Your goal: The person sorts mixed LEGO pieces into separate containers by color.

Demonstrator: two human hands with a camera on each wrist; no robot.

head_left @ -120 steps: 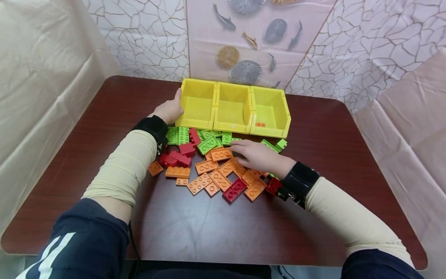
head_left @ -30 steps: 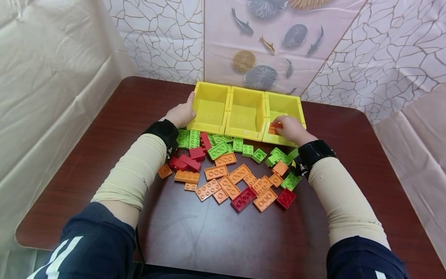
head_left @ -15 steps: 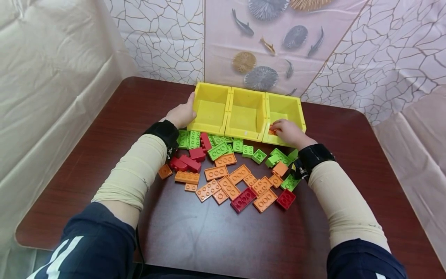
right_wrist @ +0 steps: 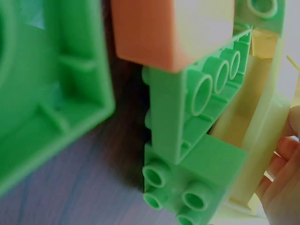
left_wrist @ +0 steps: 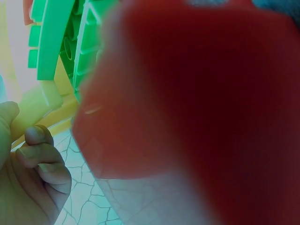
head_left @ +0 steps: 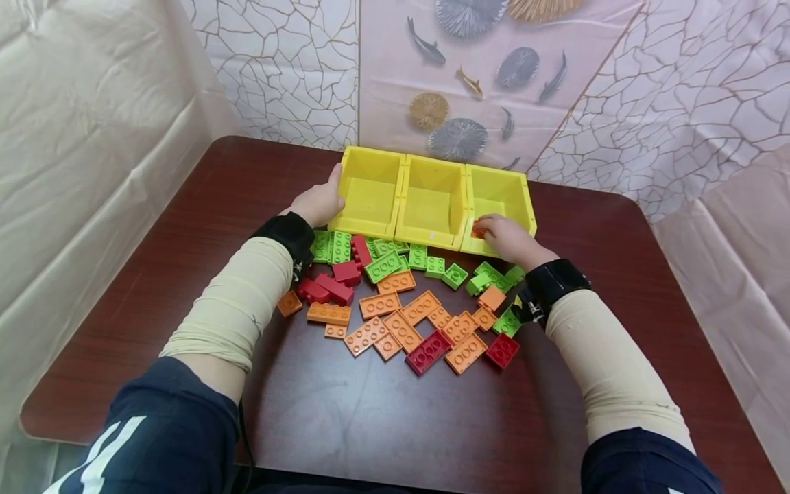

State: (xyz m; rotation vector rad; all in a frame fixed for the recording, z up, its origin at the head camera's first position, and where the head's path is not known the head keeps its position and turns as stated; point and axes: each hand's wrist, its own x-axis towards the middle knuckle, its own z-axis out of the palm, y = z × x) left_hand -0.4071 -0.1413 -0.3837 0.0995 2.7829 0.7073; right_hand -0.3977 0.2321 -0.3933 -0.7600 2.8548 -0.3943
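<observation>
My left hand point(head_left: 316, 204) holds the left end of a yellow three-compartment bin point(head_left: 400, 199), thumb along its side wall. In the left wrist view its fingers point(left_wrist: 43, 154) are curled beside the bin. My right hand point(head_left: 511, 240) reaches into the bin's right compartment and pinches a small orange brick point(head_left: 478, 230) low near its front wall; the fingers partly hide the brick. Just in front of the bin lie green bricks point(head_left: 382, 266), with red bricks point(head_left: 336, 288) to the left and orange bricks point(head_left: 402, 332) nearer the body.
A dark red brick point(head_left: 428, 353) and a smaller red one point(head_left: 503, 350) lie at the pile's near edge. Green bricks point(head_left: 487, 277) and an orange brick point(head_left: 492, 298) lie under the right wrist. The brown table point(head_left: 395, 425) meets a patterned cloth point(head_left: 457, 82) behind the bin.
My right hand has gone from the orange bricks on the table into the right compartment with an orange brick, then slightly lower there. My left hand stays at the bin's left end.
</observation>
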